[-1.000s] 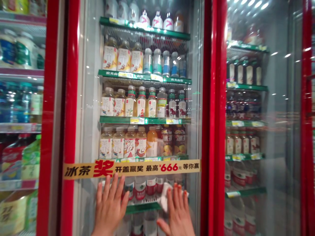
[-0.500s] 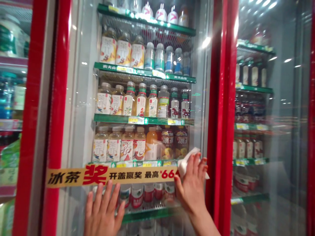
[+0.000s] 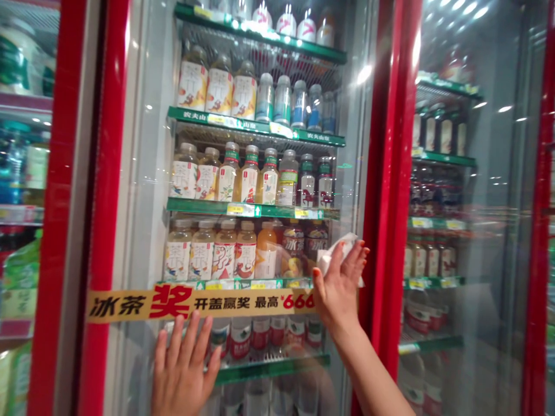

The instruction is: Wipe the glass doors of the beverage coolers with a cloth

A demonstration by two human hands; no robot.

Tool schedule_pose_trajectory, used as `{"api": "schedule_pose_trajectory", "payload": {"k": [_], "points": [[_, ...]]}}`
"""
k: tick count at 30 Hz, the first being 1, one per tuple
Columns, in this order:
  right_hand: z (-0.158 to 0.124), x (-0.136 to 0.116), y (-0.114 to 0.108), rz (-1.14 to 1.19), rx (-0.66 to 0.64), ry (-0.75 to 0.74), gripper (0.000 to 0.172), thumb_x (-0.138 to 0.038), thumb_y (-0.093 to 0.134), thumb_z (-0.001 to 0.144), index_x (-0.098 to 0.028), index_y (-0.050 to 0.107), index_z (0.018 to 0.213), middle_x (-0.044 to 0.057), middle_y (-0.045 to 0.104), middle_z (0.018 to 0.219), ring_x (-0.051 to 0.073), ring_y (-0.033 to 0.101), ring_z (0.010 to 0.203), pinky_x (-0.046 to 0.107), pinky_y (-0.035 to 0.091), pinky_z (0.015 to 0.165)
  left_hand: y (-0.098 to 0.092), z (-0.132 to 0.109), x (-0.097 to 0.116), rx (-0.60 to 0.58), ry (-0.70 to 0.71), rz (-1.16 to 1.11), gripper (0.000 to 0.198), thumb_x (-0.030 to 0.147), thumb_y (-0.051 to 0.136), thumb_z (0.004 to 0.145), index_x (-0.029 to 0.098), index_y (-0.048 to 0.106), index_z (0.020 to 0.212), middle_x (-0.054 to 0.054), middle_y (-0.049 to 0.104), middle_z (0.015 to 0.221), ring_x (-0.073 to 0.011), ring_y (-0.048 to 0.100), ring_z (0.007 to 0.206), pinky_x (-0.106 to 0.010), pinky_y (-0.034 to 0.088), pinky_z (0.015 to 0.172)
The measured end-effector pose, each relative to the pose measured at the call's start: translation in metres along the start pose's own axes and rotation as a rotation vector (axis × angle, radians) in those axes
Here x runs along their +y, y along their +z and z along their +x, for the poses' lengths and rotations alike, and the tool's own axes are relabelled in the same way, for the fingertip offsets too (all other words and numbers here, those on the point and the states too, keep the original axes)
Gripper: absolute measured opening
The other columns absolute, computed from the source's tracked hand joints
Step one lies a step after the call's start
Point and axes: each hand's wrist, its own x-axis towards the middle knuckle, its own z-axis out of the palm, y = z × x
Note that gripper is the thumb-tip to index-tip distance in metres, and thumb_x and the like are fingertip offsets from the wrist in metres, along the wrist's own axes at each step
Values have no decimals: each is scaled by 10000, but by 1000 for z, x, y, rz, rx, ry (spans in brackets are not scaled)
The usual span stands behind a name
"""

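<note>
My left hand (image 3: 184, 364) lies flat against the glass door (image 3: 143, 173) of a red-framed drinks fridge, its fingers spread just below a yellow banner strip (image 3: 199, 303). Higher up and to the right, my right hand (image 3: 340, 286) presses a crumpled white cloth (image 3: 338, 254) to the same glass, near the door's right edge. The cloth sits between my palm and fingers and the pane, and part of it is hidden behind my fingers.
Behind the glass, green-edged shelves hold several rows of bottled teas, juices and water. A red door frame (image 3: 388, 173) divides this door from a second glass door (image 3: 485, 260), also stocked with bottles. Another stocked shelf unit (image 3: 26, 167) stands at the far left.
My right hand and the cloth have moved up the glass and to the right, from low on the door to above the banner. My left hand stays on the glass below the banner.
</note>
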Motion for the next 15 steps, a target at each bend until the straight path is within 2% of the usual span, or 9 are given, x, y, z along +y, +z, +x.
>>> {"api": "schedule_pose_trajectory", "payload": {"k": [1, 3, 5, 6, 8, 10, 11, 13, 15], "points": [[2, -10, 1, 11, -22, -77, 819, -471, 361, 1122, -126, -53, 1739, 140, -165, 1808, 362, -119, 1690, 710, 217, 1349, -1, -1, 0, -1, 1, 8, 825, 275, 603, 998, 265, 240, 1739, -6, 178, 1837, -230, 113, 1726, -487, 55, 1426], [-3, -26, 3, 44, -99, -361, 783, -383, 386, 1115, -132, -6, 1744, 96, 21, 1833, 267, -23, 1707, 542, 206, 1398, -7, -1, -5, 5, 9, 28, 827, 247, 649, 978, 265, 294, 1725, -19, 240, 1822, -226, 170, 1716, -466, 90, 1427], [-10, -26, 1, 75, -155, -565, 751, -324, 404, 1107, -177, 52, 1753, 39, 181, 1819, 195, 81, 1702, 427, 178, 1407, -17, 4, -16, 16, 51, 22, 793, 218, 678, 961, 277, 381, 1694, -20, 364, 1780, -202, 281, 1683, -409, 152, 1418], [-10, -18, -1, 89, -155, -547, 738, -314, 406, 1109, -215, 68, 1757, 17, 206, 1814, 186, 113, 1697, 420, 173, 1407, -24, 10, -23, 26, 75, 6, 771, 202, 678, 957, 281, 416, 1678, -20, 431, 1747, -189, 346, 1653, -378, 193, 1407], [3, 4, -4, 119, -109, -311, 717, -325, 369, 1127, -290, 33, 1760, 6, 146, 1825, 216, 122, 1696, 505, 193, 1406, -38, 30, -40, 61, 96, -27, 757, 167, 666, 954, 278, 437, 1667, -27, 518, 1694, -181, 443, 1596, -352, 267, 1382], [27, 15, -3, 148, -43, -58, 712, -375, 289, 1144, -308, -81, 1749, 40, -18, 1831, 290, 41, 1701, 656, 193, 1382, -46, 58, -55, 107, 71, -32, 791, 144, 655, 956, 284, 393, 1688, -37, 501, 1707, -207, 451, 1594, -389, 308, 1372], [38, 11, -1, 161, -22, 8, 723, -411, 261, 1146, -295, -136, 1738, 61, -99, 1822, 324, -11, 1698, 713, 178, 1366, -48, 73, -61, 122, 44, -19, 807, 148, 650, 963, 301, 361, 1701, -34, 457, 1737, -227, 414, 1620, -427, 298, 1381], [49, -15, 3, 183, -31, -6, 772, -491, 264, 1139, -254, -176, 1728, 82, -151, 1814, 342, -51, 1698, 714, 166, 1366, -44, 99, -69, 96, -3, 18, 825, 197, 632, 996, 337, 278, 1727, -24, 320, 1803, -264, 280, 1687, -504, 219, 1408], [42, -51, 6, 207, -105, -233, 840, -593, 314, 1120, -219, -109, 1742, 74, -53, 1833, 302, 9, 1708, 603, 208, 1389, -35, 116, -74, 29, -40, 49, 823, 276, 601, 1031, 350, 197, 1744, -20, 202, 1834, -281, 158, 1719, -548, 119, 1422]]}}
